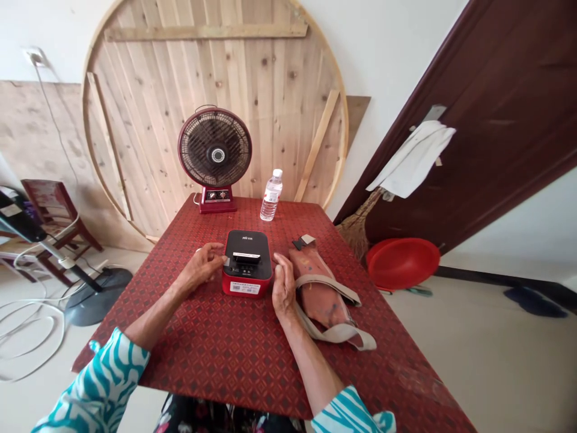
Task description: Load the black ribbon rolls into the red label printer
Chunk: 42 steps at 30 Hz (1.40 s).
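Note:
On the patterned red table [180, 337] stands a small box-shaped device [247, 243] with a black top and red sides; it may be a label printer. A raised strip with a white label crosses its top, and a white sticker is on the near side. My left hand [202, 266] is at its left side, fingers loosely bent and apart, a fingertip at the edge. At its right side my right hand [283, 285] stands on edge with fingers stretched forward, holding nothing. Contact there is unclear. Right of that hand lies a worn reddish-brown pouch [322, 297] with pale straps.
At the table's back stand a red fan [216, 156] and a water bottle [271, 197]. A round wooden board [216, 72] leans on the wall behind. Right of the table are a red basin [403, 264] and a broom [358, 225]; left, a chair [54, 210] and cables.

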Motion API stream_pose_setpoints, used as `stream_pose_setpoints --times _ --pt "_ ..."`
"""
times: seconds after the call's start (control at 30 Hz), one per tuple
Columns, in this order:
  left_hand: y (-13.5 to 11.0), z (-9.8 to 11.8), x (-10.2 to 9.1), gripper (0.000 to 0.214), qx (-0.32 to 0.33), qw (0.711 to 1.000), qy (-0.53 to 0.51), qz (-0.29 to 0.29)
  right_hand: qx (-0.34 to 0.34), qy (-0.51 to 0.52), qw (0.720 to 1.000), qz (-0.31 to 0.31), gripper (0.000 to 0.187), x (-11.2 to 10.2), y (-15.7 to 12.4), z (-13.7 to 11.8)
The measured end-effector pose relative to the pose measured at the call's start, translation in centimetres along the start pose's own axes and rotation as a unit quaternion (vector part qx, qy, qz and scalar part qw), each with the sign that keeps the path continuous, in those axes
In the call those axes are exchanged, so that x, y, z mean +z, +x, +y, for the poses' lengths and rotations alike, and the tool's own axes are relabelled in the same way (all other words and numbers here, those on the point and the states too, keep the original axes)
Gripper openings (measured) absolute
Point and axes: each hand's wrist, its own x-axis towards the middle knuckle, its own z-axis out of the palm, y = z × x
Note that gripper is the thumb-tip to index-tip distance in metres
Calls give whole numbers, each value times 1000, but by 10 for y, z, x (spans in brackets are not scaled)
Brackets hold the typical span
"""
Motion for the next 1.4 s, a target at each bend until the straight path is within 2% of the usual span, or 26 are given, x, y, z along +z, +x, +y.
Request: stream_pose_setpoints --times 0.1,0.27,0.43,0.53,0.67,0.87,1.1,1.17,1.27,1.33,1.4 --pt "2 1 -4 53 -52 998 -30 -13 60 26 998 -10 42 4 -2 7" --pt "5 1 -8 56 -101 991 -79 -43 125 55 990 -32 50 5 -2 7" --pt "11 2 -10 48 -159 966 -172 -110 160 65 984 -33 56 5 -1 8" --pt "14 0 -12 38 -178 955 -200 -125 170 69 982 -35 55 6 -1 8" --pt "15 -5 -12 36 -200 951 -205 -117 174 70 982 -30 53 6 -3 9" --pt "14 -4 -4 41 -159 966 -187 -77 174 74 982 -23 54 6 -2 10" --pt "11 3 -4 45 -165 973 -152 -55 180 81 980 -32 56 6 -1 10" --pt "13 8 -6 44 -133 985 -101 -45 180 81 980 -34 55 6 0 10" --pt "22 22 -6 32 -7 999 40 -16 179 89 979 -43 54 6 0 10" --pt "33 33 1 21 91 984 150 -28 181 97 978 -46 53 7 1 12" --pt "46 41 12 15 155 952 250 -78 184 99 977 -46 53 8 1 15"
